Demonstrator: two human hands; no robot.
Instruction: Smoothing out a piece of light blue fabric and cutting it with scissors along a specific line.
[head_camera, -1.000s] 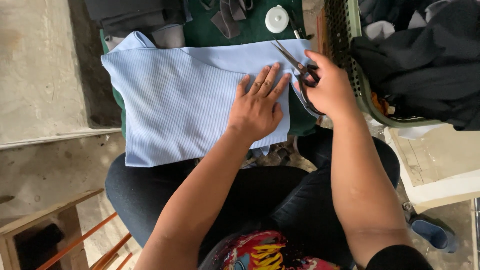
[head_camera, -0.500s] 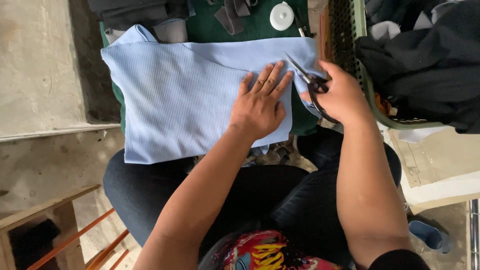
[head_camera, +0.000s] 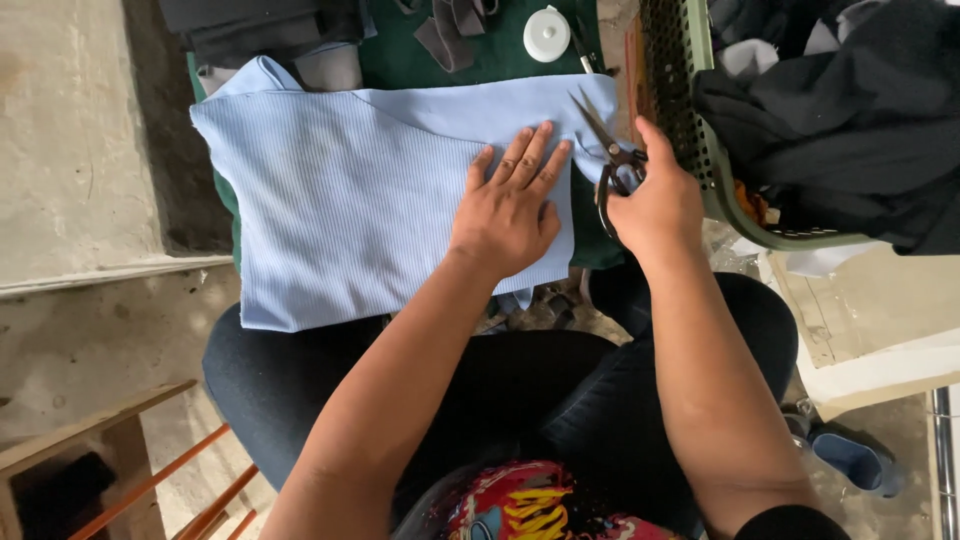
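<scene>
A folded light blue ribbed cloth (head_camera: 360, 190) lies over a green surface (head_camera: 420, 50) in front of my knees. My left hand (head_camera: 510, 205) presses flat on the cloth's right part, fingers spread and pointing away from me. My right hand (head_camera: 655, 200) grips dark metal scissors (head_camera: 608, 150) at the cloth's right edge. The blades point up and left, slightly parted over the blue fabric.
A green plastic basket (head_camera: 700, 150) full of dark clothes (head_camera: 850, 110) stands at the right. A white round disc (head_camera: 547, 33) and grey strips (head_camera: 450, 30) lie at the top. Dark folded fabric (head_camera: 260, 25) sits top left. Wooden frame (head_camera: 90, 450) at bottom left.
The scissors and my right hand have moved further up along the cloth's right edge. My left hand stays pressed on the cloth.
</scene>
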